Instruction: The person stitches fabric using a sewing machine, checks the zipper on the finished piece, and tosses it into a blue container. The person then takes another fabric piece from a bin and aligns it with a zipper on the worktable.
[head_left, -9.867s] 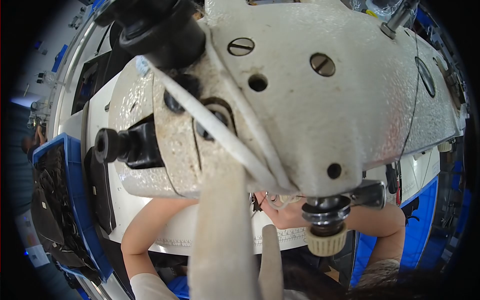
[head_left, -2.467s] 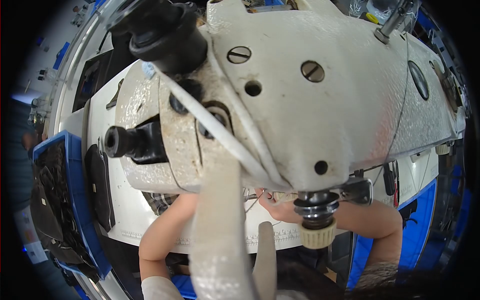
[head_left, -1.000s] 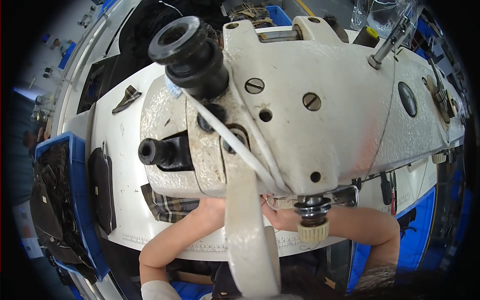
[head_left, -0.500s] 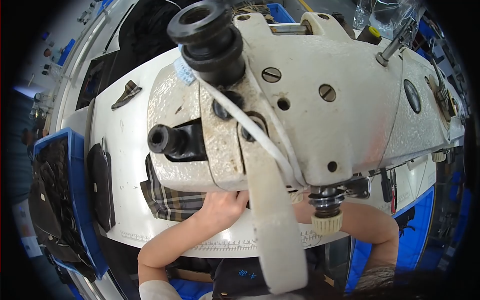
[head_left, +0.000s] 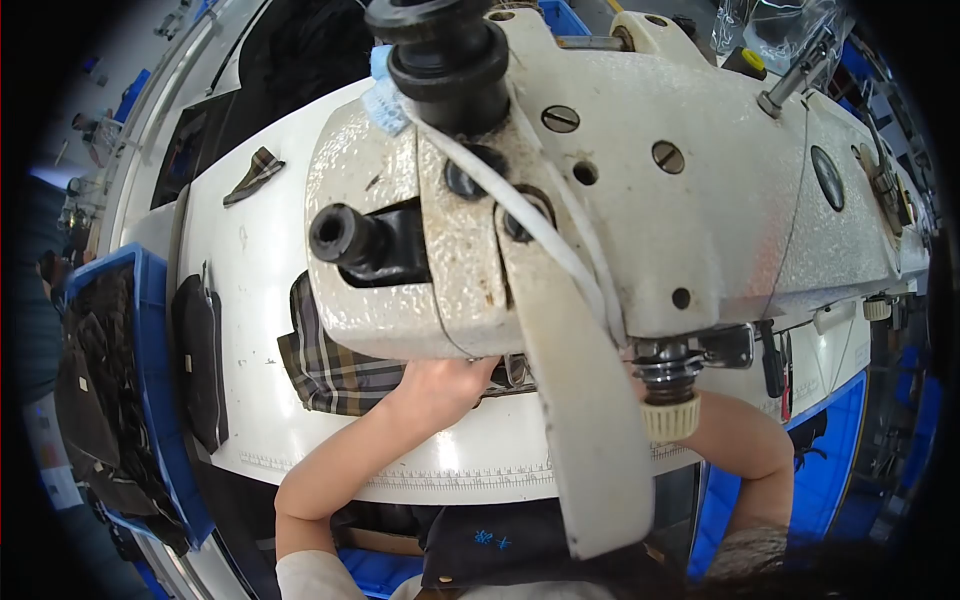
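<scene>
A white sewing machine head (head_left: 740, 190) fills the upper middle and hides much of the work under it. Brown and black plaid fabric (head_left: 335, 375) lies on the white table to the left of the needle area. My left hand (head_left: 447, 388) is at its right side, fingers curled in and closed on the fabric, the tips partly behind the machine. Beside those fingers a dark fabric edge and a small metal part (head_left: 515, 370) show. My right forearm (head_left: 735, 430) reaches in from the right; the thread tension knob (head_left: 670, 418) and a pale lever (head_left: 590, 450) cover my right hand's fingers.
Left of the table stands a blue crate (head_left: 150, 350) with dark fabric pieces. A dark folded piece (head_left: 200, 365) lies at the table's left edge, a small plaid scrap (head_left: 255, 178) farther back. A printed ruler (head_left: 400, 478) runs along the front edge.
The view has shifted, so the machine head sits higher and farther right. More of the plaid fabric and the metal part beside my left fingers shows now. My left hand remains at the fabric.
</scene>
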